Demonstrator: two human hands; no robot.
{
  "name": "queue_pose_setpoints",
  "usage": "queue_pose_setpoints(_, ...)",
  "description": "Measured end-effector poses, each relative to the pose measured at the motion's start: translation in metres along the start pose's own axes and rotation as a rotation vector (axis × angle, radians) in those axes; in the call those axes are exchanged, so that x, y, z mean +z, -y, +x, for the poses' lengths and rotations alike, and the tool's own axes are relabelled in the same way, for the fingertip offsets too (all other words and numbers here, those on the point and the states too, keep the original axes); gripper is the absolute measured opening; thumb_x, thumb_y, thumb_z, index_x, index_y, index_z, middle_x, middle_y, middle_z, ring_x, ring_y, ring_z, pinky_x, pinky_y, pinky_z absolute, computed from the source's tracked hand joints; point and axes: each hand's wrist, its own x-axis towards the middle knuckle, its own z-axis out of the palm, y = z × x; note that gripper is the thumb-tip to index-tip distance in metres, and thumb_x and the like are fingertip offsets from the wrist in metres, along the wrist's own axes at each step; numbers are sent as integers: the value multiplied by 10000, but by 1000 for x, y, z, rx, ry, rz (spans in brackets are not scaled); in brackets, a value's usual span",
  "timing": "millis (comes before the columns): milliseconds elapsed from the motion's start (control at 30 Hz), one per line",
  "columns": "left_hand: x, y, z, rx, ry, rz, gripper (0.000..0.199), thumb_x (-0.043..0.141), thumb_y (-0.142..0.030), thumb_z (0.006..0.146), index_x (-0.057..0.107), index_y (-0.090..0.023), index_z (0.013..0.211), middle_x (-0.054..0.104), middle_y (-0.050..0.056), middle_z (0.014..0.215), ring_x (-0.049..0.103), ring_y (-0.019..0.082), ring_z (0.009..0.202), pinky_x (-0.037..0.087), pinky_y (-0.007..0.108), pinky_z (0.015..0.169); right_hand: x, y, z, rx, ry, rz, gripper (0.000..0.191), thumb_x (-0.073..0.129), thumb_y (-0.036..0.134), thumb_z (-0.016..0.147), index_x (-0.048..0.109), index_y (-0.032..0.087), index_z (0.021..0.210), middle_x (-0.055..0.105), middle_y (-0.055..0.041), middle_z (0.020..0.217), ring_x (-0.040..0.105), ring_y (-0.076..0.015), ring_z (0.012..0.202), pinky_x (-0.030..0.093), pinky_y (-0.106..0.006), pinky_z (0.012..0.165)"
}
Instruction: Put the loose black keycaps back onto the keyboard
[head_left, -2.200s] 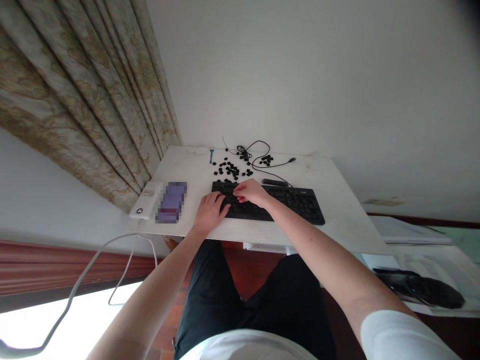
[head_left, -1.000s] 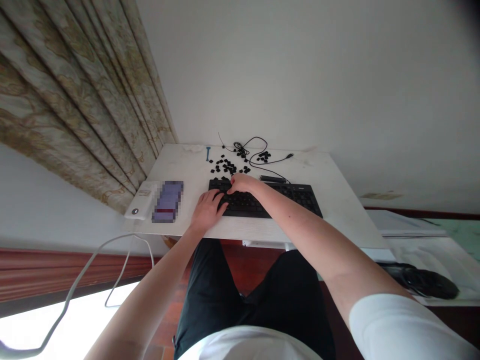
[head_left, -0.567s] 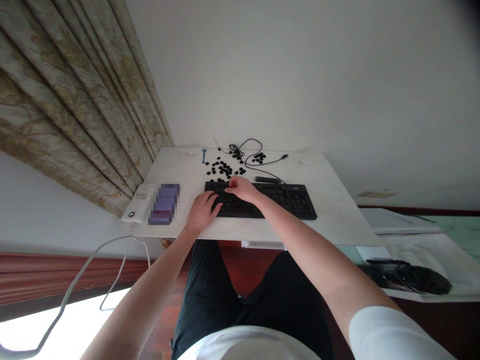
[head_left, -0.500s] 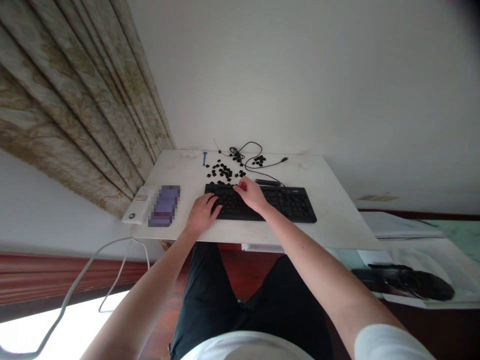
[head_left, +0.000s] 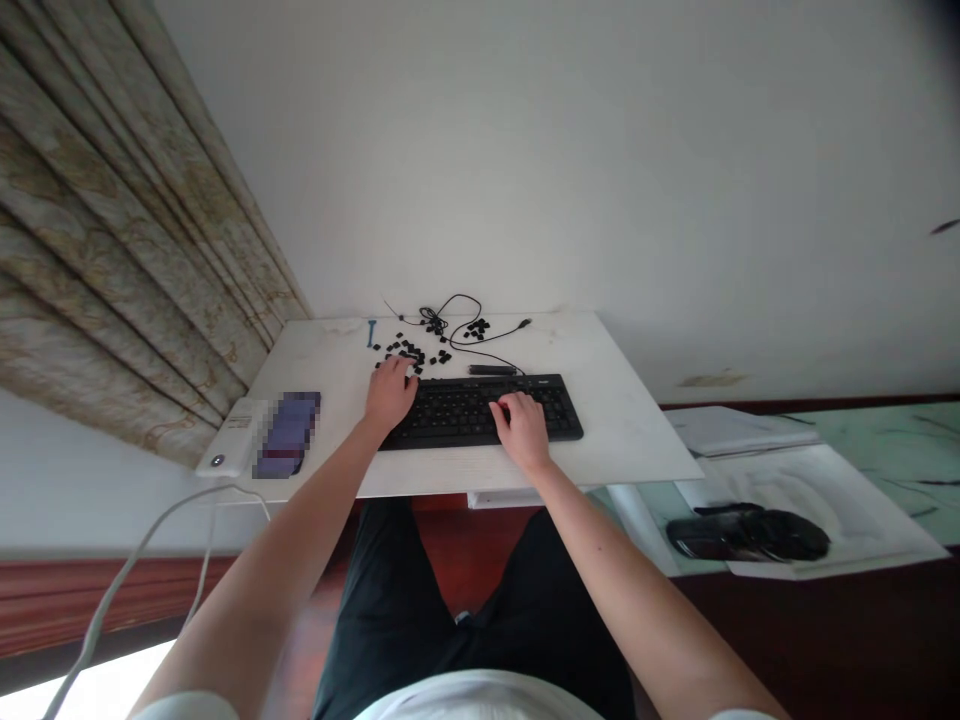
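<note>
In the head view, a thin-topped, pale table (head_left: 630, 420) with a smooth, straight near edge bears a long black keyboard (head_left: 450, 425), a flat plastic slab with rows of small keys and rounded corners, lying close to that near edge. The left hand (head_left: 391, 390) is over the keyboard's far left corner, half open, with bent fingers reaching to the loose keys (head_left: 409, 350) and the thumb parted from them; whether its fingertips have hold of a key cannot be told. The right hand (head_left: 523, 425) rests on the keyboard's right part, partly open, its fingers loosely curled and the thumb pointing left, with nothing visible in its grasp. The loose keys, small, dark, square-edged pieces, lie scattered beyond the keyboard, with a smaller cluster farther right, near a thin black cable (head_left: 481, 308) that coils and loops to a plug (head_left: 525, 323). A slim dark bar (head_left: 492, 370) lies just beyond the keyboard. At the far left is a blue tool (head_left: 371, 333) with widened ends; nearer left, a blurred purple rectangle (head_left: 287, 435) lies beside a smooth white box (head_left: 232, 430), below the pleated, leaf-patterned curtain (head_left: 135, 200).
</note>
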Motion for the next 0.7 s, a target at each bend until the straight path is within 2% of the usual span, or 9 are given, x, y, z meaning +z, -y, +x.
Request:
queue_pose_setpoints(133,21,-20,46,5,175,134,307,505,-185,910,646,-171,1182,630,161,1196,556,317,1145,426,485,979,-1,1,0,-25,39,-40,292,425,359,1008,617,186,874,641,-98,908,547,-234,878,348,-342,777)
queue_pose_setpoints(267,38,-27,68,-32,267,174,228,515,-172,897,710,-149,1011,645,186,1125,544,347,1139,387,521,986,-1,0,-1,-27,46,-60,306,413,358,1012,621,190,864,640,-97,908,548,-235,881,347,-344,777)
queue_pose_setpoints(400,45,-27,70,-42,282,133,221,499,-118,875,715,-146,904,660,184,1067,546,339,1115,360,519,992,-3,0,0,-25,56,-63,313,409,359,1016,626,187,868,642,-101,920,547,-239,892,349,-352,792)
queue_pose_setpoints(533,41,-25,67,-62,286,26,198,521,-110,858,711,-165,857,684,152,1016,559,311,1098,349,480,1008,-4,-1,1,-10,70,-36,304,413,349,1013,631,182,881,639,-106,930,547,-242,907,351,-351,804)
queue_pose_setpoints(700,32,-37,53,-97,279,-191,123,603,-198,850,725,-185,863,720,85,914,637,246,956,449,375,922,-4,-2,0,20,25,33,286,417,345,1008,628,182,904,638,-104,923,557,-238,895,372,-349,811)
